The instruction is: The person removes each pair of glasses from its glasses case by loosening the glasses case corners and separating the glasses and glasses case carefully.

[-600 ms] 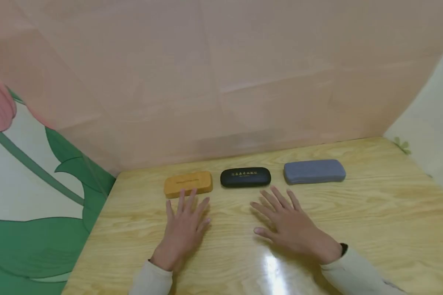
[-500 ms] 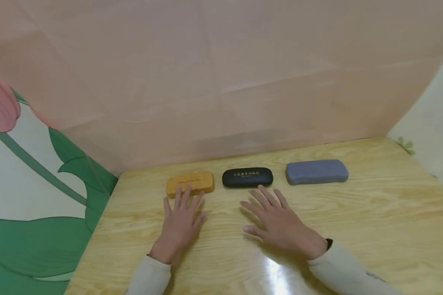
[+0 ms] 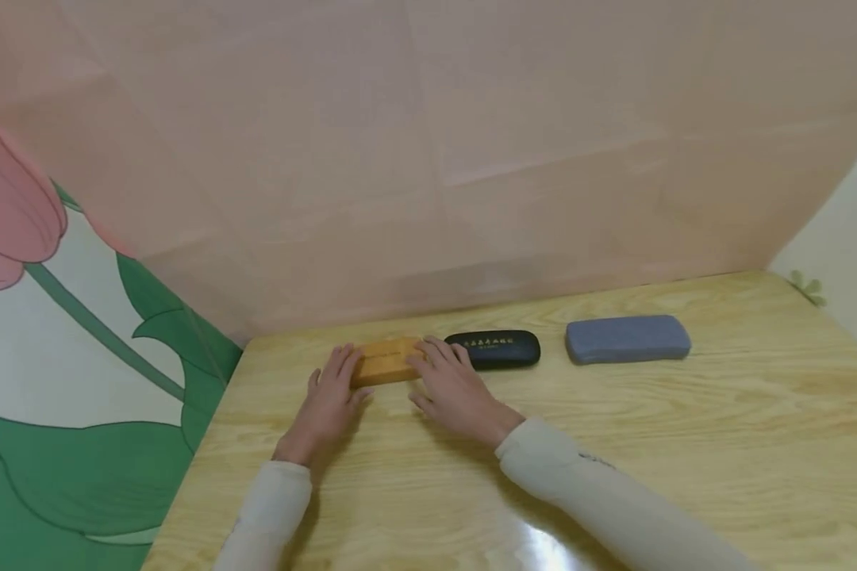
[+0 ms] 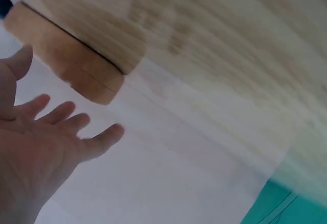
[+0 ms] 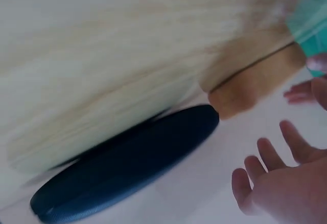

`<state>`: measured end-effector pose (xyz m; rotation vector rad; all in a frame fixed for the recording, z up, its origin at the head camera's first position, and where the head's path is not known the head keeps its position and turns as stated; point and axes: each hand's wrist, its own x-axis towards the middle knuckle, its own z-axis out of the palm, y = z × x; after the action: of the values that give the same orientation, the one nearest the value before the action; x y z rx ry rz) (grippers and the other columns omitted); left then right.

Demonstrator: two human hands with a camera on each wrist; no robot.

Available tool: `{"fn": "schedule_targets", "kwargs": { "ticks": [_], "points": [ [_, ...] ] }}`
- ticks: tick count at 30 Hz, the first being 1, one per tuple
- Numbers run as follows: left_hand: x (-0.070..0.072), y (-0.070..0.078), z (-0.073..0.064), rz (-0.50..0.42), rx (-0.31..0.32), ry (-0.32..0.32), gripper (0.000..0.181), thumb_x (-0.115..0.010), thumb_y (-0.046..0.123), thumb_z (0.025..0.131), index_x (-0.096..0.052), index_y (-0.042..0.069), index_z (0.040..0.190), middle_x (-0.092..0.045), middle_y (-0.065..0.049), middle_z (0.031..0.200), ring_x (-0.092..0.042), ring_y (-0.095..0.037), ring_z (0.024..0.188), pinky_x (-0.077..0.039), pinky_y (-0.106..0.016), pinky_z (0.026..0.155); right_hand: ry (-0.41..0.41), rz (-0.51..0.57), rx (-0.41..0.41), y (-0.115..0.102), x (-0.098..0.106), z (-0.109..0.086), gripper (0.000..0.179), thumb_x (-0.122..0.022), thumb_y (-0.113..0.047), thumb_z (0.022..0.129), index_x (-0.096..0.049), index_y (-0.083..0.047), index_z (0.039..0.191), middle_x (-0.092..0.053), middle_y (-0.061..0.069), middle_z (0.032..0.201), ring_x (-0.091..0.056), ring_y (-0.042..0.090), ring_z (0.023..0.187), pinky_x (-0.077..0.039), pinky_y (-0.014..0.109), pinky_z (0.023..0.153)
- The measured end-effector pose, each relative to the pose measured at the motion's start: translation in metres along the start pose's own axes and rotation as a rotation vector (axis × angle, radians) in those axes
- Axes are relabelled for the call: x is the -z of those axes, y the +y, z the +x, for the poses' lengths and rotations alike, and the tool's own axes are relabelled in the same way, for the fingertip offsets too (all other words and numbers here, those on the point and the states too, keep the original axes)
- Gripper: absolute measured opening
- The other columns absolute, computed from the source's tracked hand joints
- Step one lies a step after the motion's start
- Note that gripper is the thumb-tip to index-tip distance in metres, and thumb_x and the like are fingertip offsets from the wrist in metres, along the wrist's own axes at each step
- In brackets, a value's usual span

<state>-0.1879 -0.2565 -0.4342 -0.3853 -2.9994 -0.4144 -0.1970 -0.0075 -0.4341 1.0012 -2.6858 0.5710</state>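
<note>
In the head view an orange glasses case (image 3: 389, 363) lies on the wooden table between my two hands. My left hand (image 3: 326, 412) is at its left end, and my right hand (image 3: 459, 394) reaches over its right end. Both wrist views show the fingers relaxed and spread, curled round nothing: the left hand (image 4: 46, 142) beside the orange case (image 4: 76, 60), the right hand (image 5: 291, 183) near the black glasses case (image 5: 133, 163). Fingers of the left hand also show at the right wrist view's edge. My right fingers overlap the black case's left end in the head view.
A blue-grey glasses case (image 3: 628, 339) lies to the right in the same row. Behind the wooden table (image 3: 400, 492) hangs a pinkish sheet (image 3: 428, 159). A wall with painted green leaves (image 3: 64, 476) borders the left side.
My right hand has swung left, from in front of the black case to the orange case's right end. My left hand has shifted slightly forward to its left end. The head view has turned slightly.
</note>
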Motion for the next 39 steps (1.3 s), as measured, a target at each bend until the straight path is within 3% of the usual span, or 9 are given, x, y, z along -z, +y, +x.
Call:
{"fn": "schedule_targets", "kwargs": {
  "ticks": [5,11,18,24,27,33,39],
  "points": [
    [0.000,-0.013,0.009,-0.012,-0.054,0.009,0.071,-0.068,0.028,0.095,-0.032,0.012,0.154,-0.027,-0.016,0.162,-0.018,-0.040,0.152,-0.024,-0.070,0.115,-0.083,-0.095,-0.054,0.000,-0.014,0.025,0.057,-0.065,-0.040,0.096,-0.046,-0.012,0.142,-0.037,0.013,0.155,-0.026,0.031,0.149,-0.027,0.053,0.118],
    [-0.002,-0.021,0.013,0.036,-0.043,-0.036,0.076,-0.069,0.030,0.092,-0.032,0.010,0.155,-0.026,-0.019,0.163,-0.019,-0.044,0.151,-0.025,-0.070,0.114,-0.135,-0.169,-0.095,-0.003,-0.028,0.044,0.068,-0.061,-0.046,0.096,-0.038,-0.010,0.148,-0.036,0.014,0.156,-0.024,0.031,0.151,-0.026,0.052,0.120],
    [0.002,-0.024,0.020,0.061,-0.031,-0.046,0.070,-0.067,0.025,0.094,-0.035,0.007,0.154,-0.032,-0.019,0.160,-0.026,-0.043,0.149,-0.025,-0.072,0.112,-0.162,-0.198,-0.107,-0.004,-0.025,0.057,0.067,-0.058,-0.047,0.098,-0.040,-0.007,0.148,-0.039,0.013,0.155,-0.025,0.029,0.151,-0.025,0.051,0.120],
    [0.002,-0.020,0.025,0.043,-0.030,-0.103,0.069,-0.064,0.019,0.096,-0.031,0.005,0.155,-0.031,-0.020,0.160,-0.028,-0.044,0.147,-0.030,-0.067,0.113,-0.184,-0.233,-0.104,0.002,-0.026,0.057,0.064,-0.060,-0.043,0.097,-0.041,-0.007,0.146,-0.045,0.012,0.149,-0.035,0.029,0.144,-0.029,0.050,0.117],
    [0.001,-0.022,0.024,0.029,-0.052,-0.094,0.070,-0.067,0.014,0.094,-0.033,0.003,0.154,-0.033,-0.023,0.158,-0.031,-0.045,0.145,-0.034,-0.060,0.115,-0.219,-0.229,-0.117,0.000,-0.028,0.057,0.064,-0.062,-0.040,0.097,-0.039,-0.007,0.147,-0.045,0.012,0.148,-0.039,0.029,0.140,-0.029,0.049,0.117],
    [0.002,-0.018,0.011,0.002,-0.090,-0.051,0.071,-0.073,0.010,0.088,-0.040,-0.002,0.149,-0.042,-0.028,0.149,-0.041,-0.046,0.138,-0.039,-0.057,0.112,-0.272,-0.259,-0.125,-0.010,-0.026,0.047,0.063,-0.063,-0.039,0.097,-0.039,-0.008,0.146,-0.045,0.011,0.148,-0.041,0.030,0.138,-0.031,0.048,0.116],
    [0.010,-0.010,-0.003,-0.047,-0.031,-0.070,0.071,-0.077,0.010,0.084,-0.045,0.002,0.147,-0.046,-0.024,0.148,-0.044,-0.047,0.135,-0.039,-0.060,0.111,-0.234,-0.328,-0.096,-0.018,-0.022,0.035,0.055,-0.064,-0.037,0.096,-0.045,-0.008,0.138,-0.051,0.010,0.139,-0.047,0.028,0.128,-0.035,0.044,0.109]
  ]
}}
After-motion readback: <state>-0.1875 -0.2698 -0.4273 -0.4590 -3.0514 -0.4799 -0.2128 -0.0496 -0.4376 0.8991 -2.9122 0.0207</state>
